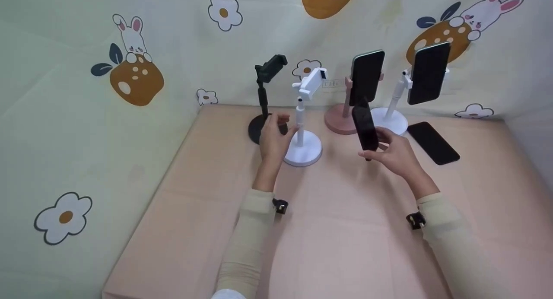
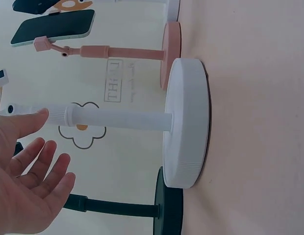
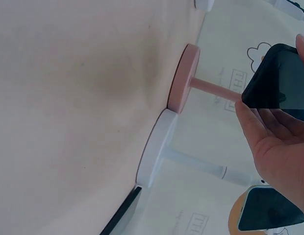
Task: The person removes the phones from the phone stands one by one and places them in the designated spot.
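Note:
My right hand (image 1: 395,154) grips a black phone (image 1: 365,126) by its edges, above the table in front of the pink stand (image 1: 341,119). In the right wrist view the held phone (image 3: 279,78) covers part of the pink stand's pole. My left hand (image 1: 274,137) is beside the pole of the nearer white stand (image 1: 303,150), whose clamp (image 1: 312,84) holds nothing. The left wrist view shows the left hand (image 2: 32,181) with thumb extended along the pole and fingers relaxed; whether the thumb touches it I cannot tell.
Behind the left hand stands a black stand (image 1: 262,96) with an unfilled clamp. The pink stand holds a phone (image 1: 367,76), and so does the farther white stand (image 1: 391,119). Another phone (image 1: 433,142) lies flat at the right. A patterned cloth (image 1: 173,44) hangs behind the table (image 1: 337,247).

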Available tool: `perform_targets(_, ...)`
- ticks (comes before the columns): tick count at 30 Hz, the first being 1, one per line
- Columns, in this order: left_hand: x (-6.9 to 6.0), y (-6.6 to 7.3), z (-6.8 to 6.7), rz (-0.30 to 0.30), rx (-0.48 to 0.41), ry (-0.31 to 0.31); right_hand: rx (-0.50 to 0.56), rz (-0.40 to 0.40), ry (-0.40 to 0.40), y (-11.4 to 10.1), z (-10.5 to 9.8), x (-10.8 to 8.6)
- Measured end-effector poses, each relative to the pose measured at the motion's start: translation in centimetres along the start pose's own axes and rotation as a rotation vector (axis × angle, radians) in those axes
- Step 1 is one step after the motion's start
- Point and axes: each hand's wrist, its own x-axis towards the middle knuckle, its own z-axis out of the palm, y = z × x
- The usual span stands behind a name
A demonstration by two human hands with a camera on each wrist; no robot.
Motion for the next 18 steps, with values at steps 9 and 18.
perform_targets(9, 0.1, -0.1, 0.3, -0.012, 0.046, -0.041, -0.055, 0.017, 0.024, 1.0, -0.9, -0.4)
perform_targets(18, -0.1, -0.8, 0.1, 0.01, 0.063, -0.042, -0.087, 0.054, 0.003, 1.5, -2.2, -1.0)
